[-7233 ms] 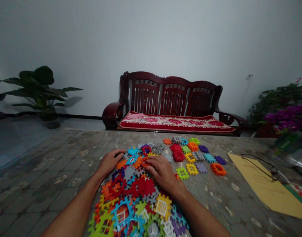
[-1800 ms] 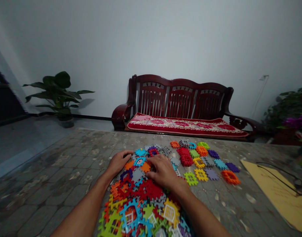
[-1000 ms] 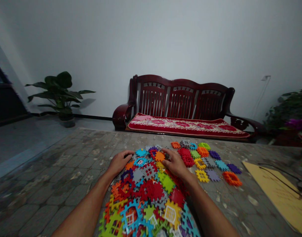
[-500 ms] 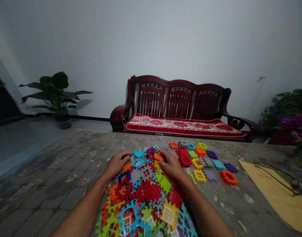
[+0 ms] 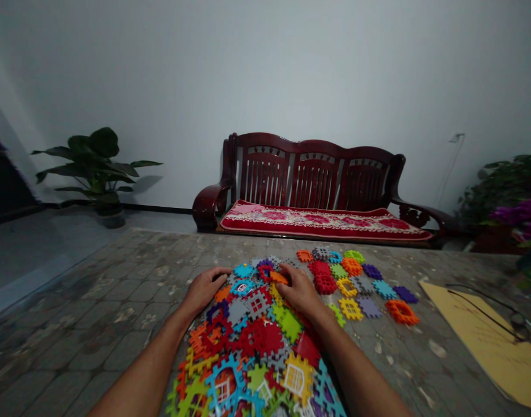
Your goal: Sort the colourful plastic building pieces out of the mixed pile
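- On the table (image 5: 117, 301): left hand (image 5: 202, 289) is lying flat, fingers spread, on the toy pile (image 5: 252, 336).
- Beside it, right hand (image 5: 301, 292) is touching an orange piece (image 5: 278, 278); grip unclear.

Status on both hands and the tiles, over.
Left hand resting on left edge of tile pile. Right hand fingertips on orange tile. Separate tiles spread close to its right.

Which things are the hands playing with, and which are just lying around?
In hand:
left hand, resting on the edge of the pile of toothed tiles
right hand, fingertips at an orange tile
single tiles laid flat beside the pile

Just lying about:
yellow paper
sofa
potted plant
purple flowers
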`<state>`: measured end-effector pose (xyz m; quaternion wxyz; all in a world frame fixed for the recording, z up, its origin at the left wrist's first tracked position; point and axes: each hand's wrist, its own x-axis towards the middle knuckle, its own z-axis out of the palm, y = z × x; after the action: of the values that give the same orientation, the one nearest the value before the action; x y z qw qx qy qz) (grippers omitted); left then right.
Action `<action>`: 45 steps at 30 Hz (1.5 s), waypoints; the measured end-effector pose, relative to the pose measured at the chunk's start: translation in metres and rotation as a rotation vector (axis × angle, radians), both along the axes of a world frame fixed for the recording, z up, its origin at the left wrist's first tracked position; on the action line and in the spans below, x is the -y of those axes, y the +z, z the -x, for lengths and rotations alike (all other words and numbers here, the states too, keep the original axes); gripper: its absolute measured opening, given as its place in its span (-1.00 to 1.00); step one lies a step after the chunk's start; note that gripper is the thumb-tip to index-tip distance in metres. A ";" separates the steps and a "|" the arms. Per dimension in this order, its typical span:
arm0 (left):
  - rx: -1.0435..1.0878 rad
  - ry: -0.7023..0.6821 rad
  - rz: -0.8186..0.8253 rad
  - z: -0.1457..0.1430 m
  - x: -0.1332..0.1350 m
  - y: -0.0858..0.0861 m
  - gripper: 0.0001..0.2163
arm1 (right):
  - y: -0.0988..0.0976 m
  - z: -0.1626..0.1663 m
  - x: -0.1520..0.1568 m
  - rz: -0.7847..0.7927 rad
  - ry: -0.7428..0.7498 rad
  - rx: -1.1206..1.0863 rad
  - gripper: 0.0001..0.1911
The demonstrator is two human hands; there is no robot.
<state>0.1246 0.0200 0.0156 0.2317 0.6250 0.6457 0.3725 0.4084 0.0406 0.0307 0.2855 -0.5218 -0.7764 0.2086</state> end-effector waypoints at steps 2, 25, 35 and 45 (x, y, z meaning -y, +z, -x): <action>-0.004 -0.003 -0.001 0.000 0.000 0.000 -0.67 | -0.002 0.000 -0.003 0.010 -0.012 -0.050 -0.42; 0.061 -0.033 0.022 0.000 0.001 0.001 -0.70 | -0.017 0.007 -0.004 -0.167 0.076 -0.293 -0.48; 0.062 -0.055 0.037 -0.001 0.001 -0.001 -0.68 | 0.022 0.013 0.015 0.004 0.252 -0.259 -0.83; 0.090 -0.055 0.010 0.002 -0.002 -0.007 -0.69 | 0.049 0.011 0.038 0.124 0.752 0.212 -0.49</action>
<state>0.1227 0.0224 0.0085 0.2735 0.6241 0.6191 0.3906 0.3972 0.0029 0.0796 0.0757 -0.2359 -0.9244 0.2900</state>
